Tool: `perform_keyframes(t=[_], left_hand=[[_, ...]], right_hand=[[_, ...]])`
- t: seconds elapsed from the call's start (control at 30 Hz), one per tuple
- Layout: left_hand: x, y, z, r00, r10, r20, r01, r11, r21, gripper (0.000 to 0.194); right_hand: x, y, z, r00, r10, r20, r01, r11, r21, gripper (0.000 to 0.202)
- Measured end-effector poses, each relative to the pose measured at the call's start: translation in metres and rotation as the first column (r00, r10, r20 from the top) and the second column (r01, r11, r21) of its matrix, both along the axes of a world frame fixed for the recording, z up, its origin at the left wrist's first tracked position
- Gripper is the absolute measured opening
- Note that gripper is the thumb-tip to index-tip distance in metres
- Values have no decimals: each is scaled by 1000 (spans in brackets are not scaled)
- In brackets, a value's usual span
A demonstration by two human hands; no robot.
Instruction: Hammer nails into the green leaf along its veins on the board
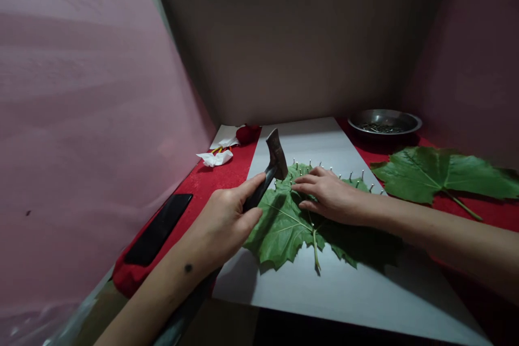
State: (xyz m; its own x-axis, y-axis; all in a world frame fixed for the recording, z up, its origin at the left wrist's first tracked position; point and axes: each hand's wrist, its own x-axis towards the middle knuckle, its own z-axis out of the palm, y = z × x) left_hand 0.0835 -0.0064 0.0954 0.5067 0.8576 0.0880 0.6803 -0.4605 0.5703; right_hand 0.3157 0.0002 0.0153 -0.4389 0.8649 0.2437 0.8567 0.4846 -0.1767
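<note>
My left hand (pixel 229 216) is wrapped round the dark handle of a hammer (pixel 277 155), whose metal head is raised above the upper left part of a green leaf. That large leaf (pixel 284 227) lies on a white board (pixel 324 294), its stem pointing toward me. Several nails (pixel 351 175) stand upright along the leaf's far edge. My right hand (pixel 322 192) rests on the leaf beside the nails, fingers pointing left with thumb and fingertips near them; whether a nail is between the fingertips is too small to tell.
A metal bowl (pixel 384 123) of nails sits at the back right, with a second leaf (pixel 441 174) in front of it on red cloth (pixel 211 184). At left lie a black phone (pixel 159 228), crumpled white tissue (pixel 216 158) and a dark red object (pixel 246 134). Pink sheeting (pixel 89 119) borders the left.
</note>
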Motion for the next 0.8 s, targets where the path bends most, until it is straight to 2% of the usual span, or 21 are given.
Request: perform_keyframes(t=[0.17, 0.33, 0.47, 0.6, 0.67, 0.8], left_hand=[[4, 4, -7, 999, -28, 42, 27, 999, 28, 56], [9, 6, -12, 999, -41, 10, 40, 999, 6, 55], [12, 7, -3, 999, -40, -2, 40, 998, -38, 56], [17, 1, 10, 995, 0, 95, -2, 1000, 21, 57], [20, 0, 7, 994, 3, 107, -6, 1000, 26, 57], [23, 6, -7, 998, -64, 1, 63, 996, -61, 55]], right_hand=[[-9, -4, -4, 992, -44, 121, 45, 999, -2, 47], [-10, -3, -4, 988, -47, 144, 52, 998, -28, 51], [-9, -3, -3, 988, -53, 142, 57, 998, -28, 51], [-8, -2, -4, 992, -43, 122, 45, 999, -13, 49], [-8, -2, -5, 993, -41, 113, 42, 999, -4, 49], [-8, -2, -4, 994, -43, 100, 44, 999, -8, 50]])
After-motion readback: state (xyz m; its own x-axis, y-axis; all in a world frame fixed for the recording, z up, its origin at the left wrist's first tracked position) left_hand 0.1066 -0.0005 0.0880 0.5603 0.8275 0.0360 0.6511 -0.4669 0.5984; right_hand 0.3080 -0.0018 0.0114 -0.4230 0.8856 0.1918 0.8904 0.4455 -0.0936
